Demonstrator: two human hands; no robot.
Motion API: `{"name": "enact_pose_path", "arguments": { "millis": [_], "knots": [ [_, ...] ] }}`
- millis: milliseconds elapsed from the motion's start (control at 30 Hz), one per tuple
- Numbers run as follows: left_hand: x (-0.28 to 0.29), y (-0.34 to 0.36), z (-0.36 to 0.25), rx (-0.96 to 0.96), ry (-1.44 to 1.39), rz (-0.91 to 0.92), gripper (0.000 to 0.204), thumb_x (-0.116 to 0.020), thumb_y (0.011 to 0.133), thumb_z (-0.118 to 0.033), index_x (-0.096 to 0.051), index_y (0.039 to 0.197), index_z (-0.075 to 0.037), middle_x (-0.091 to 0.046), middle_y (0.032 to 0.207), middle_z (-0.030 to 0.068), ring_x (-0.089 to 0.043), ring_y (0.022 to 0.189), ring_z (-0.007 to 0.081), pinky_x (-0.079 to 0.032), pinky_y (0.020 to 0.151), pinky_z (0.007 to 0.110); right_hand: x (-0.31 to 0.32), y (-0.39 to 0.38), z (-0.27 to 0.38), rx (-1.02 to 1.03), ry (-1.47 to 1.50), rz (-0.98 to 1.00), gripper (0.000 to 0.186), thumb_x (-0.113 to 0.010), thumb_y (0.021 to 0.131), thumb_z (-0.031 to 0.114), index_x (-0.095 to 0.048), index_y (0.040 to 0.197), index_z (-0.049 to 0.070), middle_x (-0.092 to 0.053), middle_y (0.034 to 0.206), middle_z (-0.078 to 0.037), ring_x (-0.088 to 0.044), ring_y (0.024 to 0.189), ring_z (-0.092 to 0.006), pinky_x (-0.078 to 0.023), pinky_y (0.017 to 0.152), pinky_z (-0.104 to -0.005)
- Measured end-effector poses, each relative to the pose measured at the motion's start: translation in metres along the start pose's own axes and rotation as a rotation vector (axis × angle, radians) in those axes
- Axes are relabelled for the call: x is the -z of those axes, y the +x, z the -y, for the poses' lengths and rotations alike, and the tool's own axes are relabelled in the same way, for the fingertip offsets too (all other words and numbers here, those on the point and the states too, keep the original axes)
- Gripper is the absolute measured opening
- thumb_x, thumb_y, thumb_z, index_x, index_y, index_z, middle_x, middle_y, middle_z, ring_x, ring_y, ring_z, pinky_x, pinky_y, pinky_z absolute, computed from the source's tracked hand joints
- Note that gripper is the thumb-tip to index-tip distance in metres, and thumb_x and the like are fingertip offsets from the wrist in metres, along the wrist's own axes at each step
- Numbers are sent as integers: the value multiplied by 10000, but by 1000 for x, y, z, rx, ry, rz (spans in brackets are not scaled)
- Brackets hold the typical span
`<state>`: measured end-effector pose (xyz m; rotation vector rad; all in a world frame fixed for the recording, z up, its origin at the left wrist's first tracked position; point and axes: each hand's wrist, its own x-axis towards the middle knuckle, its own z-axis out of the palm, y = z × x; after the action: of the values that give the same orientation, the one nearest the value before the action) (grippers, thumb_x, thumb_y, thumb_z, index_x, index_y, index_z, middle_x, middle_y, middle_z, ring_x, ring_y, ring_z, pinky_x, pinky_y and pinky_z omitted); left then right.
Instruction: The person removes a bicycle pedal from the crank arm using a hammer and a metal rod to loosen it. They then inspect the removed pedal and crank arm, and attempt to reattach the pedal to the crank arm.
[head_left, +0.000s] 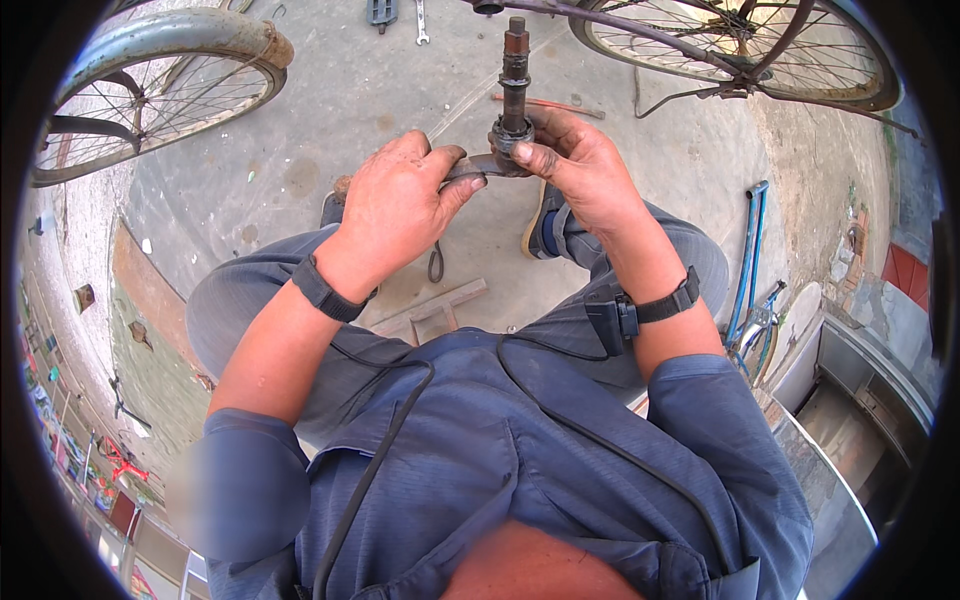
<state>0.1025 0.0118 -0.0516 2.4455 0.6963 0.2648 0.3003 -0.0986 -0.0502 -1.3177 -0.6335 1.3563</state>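
A dark, greasy bicycle axle (515, 85) with stepped collars stands nearly upright in front of me, its reddish-brown end on top. My right hand (585, 165) grips its wide lower part, thumb pressed on the near side and fingers behind. From the axle's foot a flat dark bar (480, 168) runs left into my left hand (400, 195), which pinches it between thumb and fingers. Whether bar and axle are one piece I cannot tell. Below my left hand shows a thin dark loop (436, 264); where it attaches is hidden.
A bicycle wheel with grey mudguard (190, 35) is at far left, a bicycle (735, 60) at far right. A wrench (422, 22), a pedal (381, 14) and a reddish rod (550, 105) lie on the concrete. A blue frame (750, 260) is at right; a T-shaped piece (430, 312) lies between my legs.
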Motion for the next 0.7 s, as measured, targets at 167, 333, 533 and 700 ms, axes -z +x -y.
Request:
{"name": "enact_pose_path", "arguments": {
  "millis": [167, 333, 533, 700],
  "knots": [
    [-1, 0, 1, -7, 4, -8, 338, -722, 880, -376, -728, 1017, -68, -566, 823, 114, -613, 790, 323, -500, 691, 445, 0, 0, -1, -1, 16, 0, 512, -729, 929, 160, -534, 1343, -71, -658, 1182, -121, -644, 1084, -194, -519, 971, -334],
    [-1, 0, 1, -8, 17, -11, 338, -724, 877, -380, -728, 1011, -70, -565, 820, 111, -614, 788, 319, -501, 685, 440, 0, 1, 0, -12, 6, -3, 518, -733, 930, 173, -536, 1344, -67, -664, 1170, -114, -643, 1078, -190, -519, 963, -329],
    [-1, 0, 2, -10, 14, -14, 328, -728, 872, -377, -730, 1006, -78, -565, 814, 105, -616, 781, 314, -502, 674, 439, 1, 0, 0, -23, -1, 4, 506, -720, 941, 181, -540, 1343, -67, -669, 1166, -108, -645, 1064, -185, -516, 955, -330],
    [-1, 0, 1, -15, 4, -20, 321, -736, 864, -373, -731, 1000, -82, -567, 803, 99, -619, 776, 310, -505, 670, 436, 3, 1, -3, -21, -48, 19, 523, -683, 959, 190, -515, 1427, 26, -673, 1153, -58, -657, 1095, -181, -534, 954, -348]
  ]
}}
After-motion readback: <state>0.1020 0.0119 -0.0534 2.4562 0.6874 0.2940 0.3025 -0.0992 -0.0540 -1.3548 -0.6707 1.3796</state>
